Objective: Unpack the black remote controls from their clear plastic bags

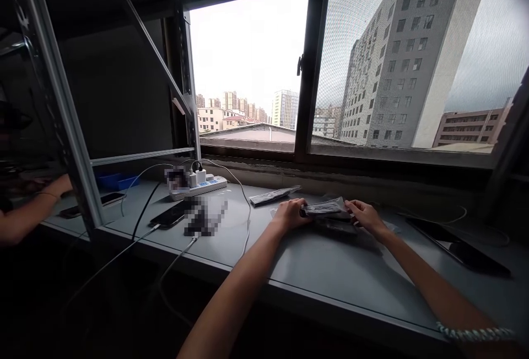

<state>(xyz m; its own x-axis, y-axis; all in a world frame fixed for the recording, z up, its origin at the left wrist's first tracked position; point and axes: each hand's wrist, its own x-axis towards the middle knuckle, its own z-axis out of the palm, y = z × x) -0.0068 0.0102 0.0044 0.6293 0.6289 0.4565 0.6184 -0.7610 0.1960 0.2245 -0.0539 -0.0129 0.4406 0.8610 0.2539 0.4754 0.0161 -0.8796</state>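
My left hand [291,213] is closed around one end of a dark, flat item in a clear plastic bag [328,207]. At the bag's other end, the fingers of my right hand [364,216] pinch its edge. The bag is held just over the table, and its contents are too dark to name. Under it lies another dark bagged item [336,228], partly covered by the held one. A third flat package in clear plastic [273,196] rests behind my left hand, near the window wall.
A white power strip [202,187] with plugs stands at the back left. A phone [168,215] on a cable lies before it. A large dark tablet-like device [458,246] sits right. A metal shelf post [68,105] rises left; beyond it are another person's arm [35,207] and a blue tray [118,181].
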